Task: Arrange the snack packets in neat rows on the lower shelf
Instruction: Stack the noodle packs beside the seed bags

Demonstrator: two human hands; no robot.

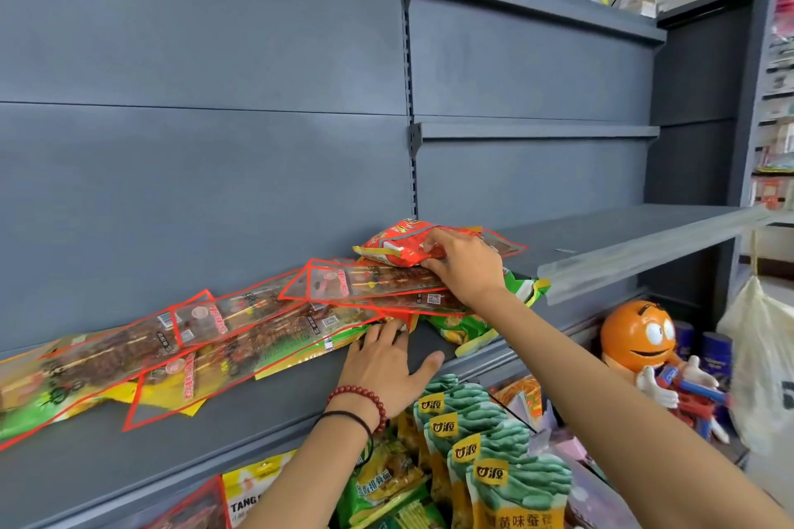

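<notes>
Grey shelf [258,421], mid-frame: right hand [466,268] fingers clamped on red packet [397,247]; left hand [384,367] fingers flat, apart, touching skewer packets [258,331].

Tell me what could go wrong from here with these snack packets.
1. The green packet sticks out past the shelf edge; a nudge could drop it.
2. The right hand pinches the red packet atop a loose stack; lifting it may drag the clear packets askew.
3. The left hand lies flat, fingertips at the overlapping packets; pushing could bunch them.
</notes>
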